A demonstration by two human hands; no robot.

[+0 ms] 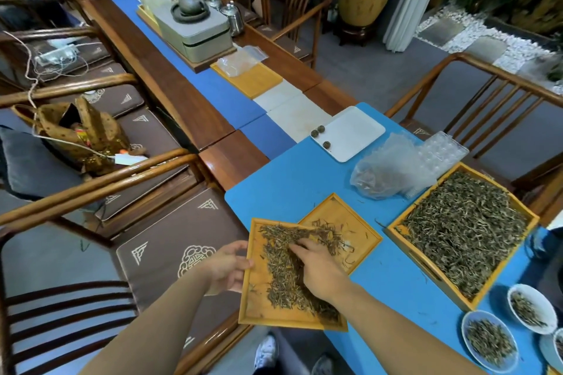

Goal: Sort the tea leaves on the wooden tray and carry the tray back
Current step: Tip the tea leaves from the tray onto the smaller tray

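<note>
A small wooden tray juts over the near left corner of the blue table, its far edge lying on a second small wooden tray. A band of tea leaves runs down the near tray. My left hand grips that tray's left rim. My right hand rests on the leaves with fingers spread and fairly straight, fingertips pointing to the far left. A few loose leaves lie in the second tray.
A large wooden tray heaped with tea stands at right. White bowls of leaves sit at the near right. A plastic bag, a white plate with three tea balls, and wooden chairs surround the table.
</note>
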